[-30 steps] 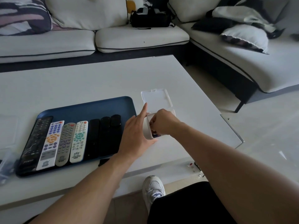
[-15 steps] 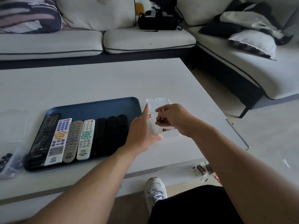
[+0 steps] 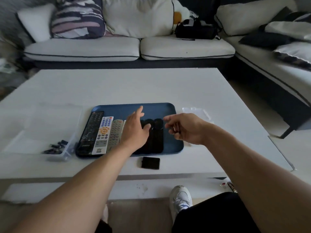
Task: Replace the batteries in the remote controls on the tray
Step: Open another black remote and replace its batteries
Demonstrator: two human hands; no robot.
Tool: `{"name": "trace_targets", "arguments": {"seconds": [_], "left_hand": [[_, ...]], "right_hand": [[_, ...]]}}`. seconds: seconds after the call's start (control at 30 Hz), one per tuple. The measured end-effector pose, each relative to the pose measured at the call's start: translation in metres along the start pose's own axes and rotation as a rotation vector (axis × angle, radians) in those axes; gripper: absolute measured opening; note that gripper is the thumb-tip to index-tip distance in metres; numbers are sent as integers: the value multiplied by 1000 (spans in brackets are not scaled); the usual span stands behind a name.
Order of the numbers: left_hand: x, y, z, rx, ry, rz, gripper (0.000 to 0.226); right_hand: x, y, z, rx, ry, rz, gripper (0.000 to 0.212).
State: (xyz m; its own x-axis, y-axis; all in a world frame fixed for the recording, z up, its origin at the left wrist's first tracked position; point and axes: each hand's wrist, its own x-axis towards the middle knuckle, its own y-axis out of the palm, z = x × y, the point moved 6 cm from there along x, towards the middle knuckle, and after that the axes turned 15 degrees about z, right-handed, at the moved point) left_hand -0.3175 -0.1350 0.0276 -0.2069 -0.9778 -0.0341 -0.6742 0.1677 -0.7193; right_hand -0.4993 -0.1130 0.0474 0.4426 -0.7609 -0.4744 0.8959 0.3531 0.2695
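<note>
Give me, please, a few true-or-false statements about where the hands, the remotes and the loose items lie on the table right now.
1. The remotes lie on a blue tray. True.
2. The left hand is flat on the sofa. False: it reaches over the black remotes on the tray, fingers spread.
3. A small black cover lies on the table, in front of the tray. True.
4. The right hand grips a white remote. False: it hovers near the tray's right end with curled fingers; anything in them is too small to tell.

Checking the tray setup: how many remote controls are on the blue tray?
7, side by side: black, white, grey, a pale one mostly behind the left hand, then three black ones.
</note>
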Motion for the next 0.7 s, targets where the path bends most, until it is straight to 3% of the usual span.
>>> {"name": "trace_targets", "arguments": {"seconds": [0.1,0.17,0.23,0.3,0.43,0.57,0.7], "left_hand": [[-12,-33,30,-58,-105,-99,59],[-21,-51,48,-71,-158,-149,54],[-28,-63,59,-51,-174,-195,49],[-35,-73,67,-43,-179,-225,45],[-43,-82,76,-20,-191,-224,36],[-45,-85,78,6,-212,-201,30],[-49,-89,74,3,-204,-191,26]], "right_hand": [[12,28,-7,-242,91,52,19],[22,45,-11,-533,119,69,10],[33,60,-13,-909,67,86,10],[44,75,-19,-1135,38,116,16],[56,90,-27,-1299,63,121,26],[63,98,-32,-1563,97,62,21],[65,104,-31,-1663,103,22,17]]}}
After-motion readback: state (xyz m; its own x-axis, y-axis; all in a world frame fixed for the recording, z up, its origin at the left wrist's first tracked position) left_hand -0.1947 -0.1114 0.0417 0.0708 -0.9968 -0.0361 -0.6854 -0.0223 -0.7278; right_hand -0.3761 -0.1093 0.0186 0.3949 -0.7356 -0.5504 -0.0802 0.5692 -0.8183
